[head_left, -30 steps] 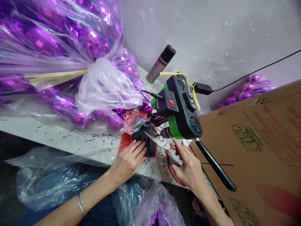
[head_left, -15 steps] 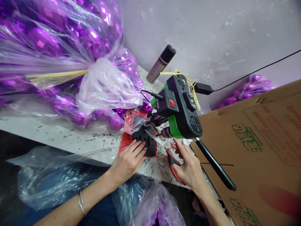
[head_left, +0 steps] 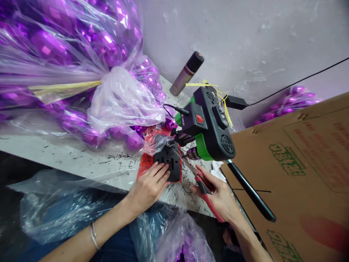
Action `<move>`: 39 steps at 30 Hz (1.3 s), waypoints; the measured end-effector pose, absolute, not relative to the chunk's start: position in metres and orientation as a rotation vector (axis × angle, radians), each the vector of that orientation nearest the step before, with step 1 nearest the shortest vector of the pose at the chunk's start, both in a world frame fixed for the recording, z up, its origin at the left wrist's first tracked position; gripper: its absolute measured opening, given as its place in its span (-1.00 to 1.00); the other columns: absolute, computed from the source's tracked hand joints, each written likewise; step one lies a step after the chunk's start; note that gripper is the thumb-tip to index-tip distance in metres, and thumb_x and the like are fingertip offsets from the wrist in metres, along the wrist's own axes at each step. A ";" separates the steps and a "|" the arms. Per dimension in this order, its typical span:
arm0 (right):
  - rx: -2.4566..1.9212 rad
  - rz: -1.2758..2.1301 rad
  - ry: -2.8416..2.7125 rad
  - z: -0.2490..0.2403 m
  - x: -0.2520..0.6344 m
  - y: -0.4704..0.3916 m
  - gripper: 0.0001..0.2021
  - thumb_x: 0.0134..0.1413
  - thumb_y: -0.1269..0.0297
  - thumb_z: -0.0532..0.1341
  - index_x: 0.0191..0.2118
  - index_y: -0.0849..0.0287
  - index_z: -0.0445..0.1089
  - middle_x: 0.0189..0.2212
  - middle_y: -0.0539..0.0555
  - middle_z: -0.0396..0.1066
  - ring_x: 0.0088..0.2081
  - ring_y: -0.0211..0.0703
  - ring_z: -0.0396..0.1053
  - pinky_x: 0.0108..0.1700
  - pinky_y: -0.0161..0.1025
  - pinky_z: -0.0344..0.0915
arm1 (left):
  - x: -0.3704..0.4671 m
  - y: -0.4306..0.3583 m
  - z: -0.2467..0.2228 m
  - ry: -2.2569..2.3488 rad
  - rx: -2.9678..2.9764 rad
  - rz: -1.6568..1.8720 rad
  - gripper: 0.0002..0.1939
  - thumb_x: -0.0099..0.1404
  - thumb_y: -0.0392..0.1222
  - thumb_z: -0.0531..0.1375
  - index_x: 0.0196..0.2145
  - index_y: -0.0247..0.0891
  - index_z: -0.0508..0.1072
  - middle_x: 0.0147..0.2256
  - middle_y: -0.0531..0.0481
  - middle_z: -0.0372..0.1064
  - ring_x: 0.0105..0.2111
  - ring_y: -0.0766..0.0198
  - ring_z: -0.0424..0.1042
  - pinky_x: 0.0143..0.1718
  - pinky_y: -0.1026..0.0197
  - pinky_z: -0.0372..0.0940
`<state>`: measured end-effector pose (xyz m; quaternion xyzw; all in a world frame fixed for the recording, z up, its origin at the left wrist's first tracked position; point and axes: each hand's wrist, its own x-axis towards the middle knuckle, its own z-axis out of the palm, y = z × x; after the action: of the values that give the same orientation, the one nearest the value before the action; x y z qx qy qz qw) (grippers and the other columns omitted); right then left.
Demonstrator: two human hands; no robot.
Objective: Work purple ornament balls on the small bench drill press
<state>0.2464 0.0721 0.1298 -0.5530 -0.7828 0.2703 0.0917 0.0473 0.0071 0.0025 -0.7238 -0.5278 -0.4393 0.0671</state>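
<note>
The drill machine (head_left: 209,123) stands on the table (head_left: 81,160), between bagged balls (head_left: 68,54) left and carton (head_left: 300,163) right.

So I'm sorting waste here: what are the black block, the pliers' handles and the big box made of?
Black block under the left hand: matte, moulded-looking, likely plastic. Pliers in the right hand: red grips, probably rubber or plastic; slim jaws glint like metal. Box: brown printed cardboard, dull surface.

Red-handled pliers (head_left: 207,198), purple baubles (head_left: 68,47)
</note>
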 end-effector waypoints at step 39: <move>-1.392 0.227 -2.567 0.129 0.251 0.080 -0.43 0.12 0.13 0.21 0.25 0.10 0.23 -0.23 0.11 0.46 -0.40 -0.16 0.38 -0.29 -0.20 0.42 | 0.047 0.007 0.003 -1.588 -2.192 -1.352 -0.77 0.38 -0.24 0.15 -0.08 -0.40 0.50 -0.04 -0.17 0.50 0.01 0.11 0.46 0.10 -0.01 0.40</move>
<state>0.2513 0.0801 0.1295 -0.4725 -0.8715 0.0769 0.1063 0.0468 0.0073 0.0032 -0.7233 -0.5239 -0.4460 0.0581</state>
